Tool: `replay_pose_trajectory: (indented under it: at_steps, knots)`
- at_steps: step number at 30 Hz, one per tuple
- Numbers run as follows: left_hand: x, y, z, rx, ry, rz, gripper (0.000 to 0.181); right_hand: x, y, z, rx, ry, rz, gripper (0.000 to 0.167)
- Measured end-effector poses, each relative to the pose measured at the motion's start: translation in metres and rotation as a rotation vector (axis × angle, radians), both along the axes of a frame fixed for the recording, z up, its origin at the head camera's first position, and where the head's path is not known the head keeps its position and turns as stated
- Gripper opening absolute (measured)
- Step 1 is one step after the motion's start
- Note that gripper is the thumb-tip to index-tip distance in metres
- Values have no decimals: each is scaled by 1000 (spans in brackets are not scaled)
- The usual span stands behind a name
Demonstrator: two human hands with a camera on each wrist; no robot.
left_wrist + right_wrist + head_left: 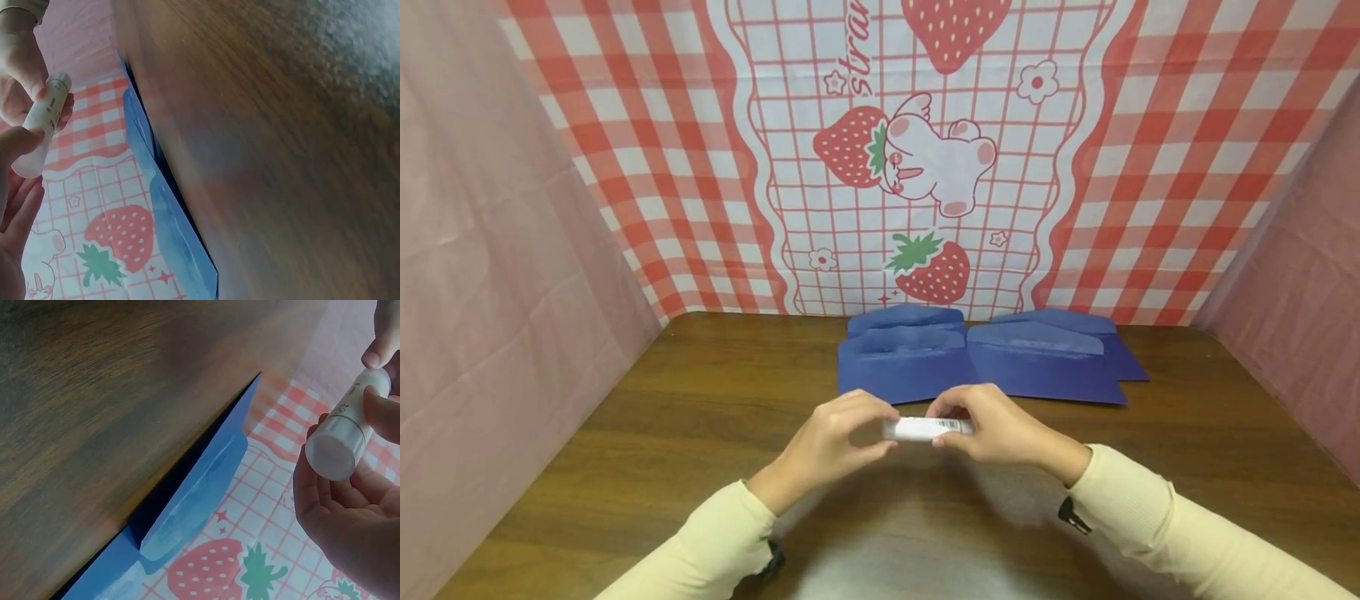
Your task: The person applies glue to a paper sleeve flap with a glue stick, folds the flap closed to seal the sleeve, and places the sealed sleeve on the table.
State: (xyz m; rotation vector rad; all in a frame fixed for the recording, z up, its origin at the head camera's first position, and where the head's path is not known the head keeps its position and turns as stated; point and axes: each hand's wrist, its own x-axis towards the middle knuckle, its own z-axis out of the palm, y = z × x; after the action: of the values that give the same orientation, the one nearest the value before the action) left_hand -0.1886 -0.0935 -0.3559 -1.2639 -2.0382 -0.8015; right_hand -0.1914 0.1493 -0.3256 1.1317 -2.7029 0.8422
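Observation:
A white glue stick (917,428) with a barcode lies level between my hands, above the table. Its left end is pinched between the thumb and fingers of my left hand (831,435). Toward the other end, my right hand (996,427) holds the tube with thumb and curled fingers. The right wrist view shows a pale, rounded end on the glue stick (335,449), with a seam behind it. Just beyond the hands lie several blue envelopes, including a front left envelope (898,379) and a front right envelope (1041,379), their flaps raised, with whitish streaks on them.
Behind the front pair, a back left envelope (902,317) and a back right envelope (1126,358) show partly. The brown wooden table (700,400) ends at a checked strawberry-print cloth (685,167). Pink cloth (497,208) hangs on both sides.

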Motion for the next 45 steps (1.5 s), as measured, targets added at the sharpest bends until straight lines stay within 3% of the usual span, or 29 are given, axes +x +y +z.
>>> replay_pose_trajectory:
  at_steps: [3, 7, 16, 24, 27, 38, 45]
  knots:
    - [-2, -1, -2, 9, -13, -17, 27, 0, 0, -1, -3, -12, 8, 15]
    - [-1, -1, -3, 38, -104, -16, 26, 1, -1, -1, -3, -15, 13, 16]
    - [4, -1, -2, 193, -559, -4, 26, 1, -2, 0, -2, 7, 12, 17]
    - [2, 0, 2, 250, -892, 32, 26, 1, -4, -1, 1, 26, 4, 17]
    - [1, 0, 2, 269, -986, 51, 27, 1, -5, -1, 3, 35, 1, 18]
    - [-3, -7, 1, 227, -1145, 103, 27, 0, -9, -2, 4, 68, 12, 19]
    - [-3, -10, 1, 252, -1226, 92, 28, 0, -12, -2, -2, 84, 14, 19]
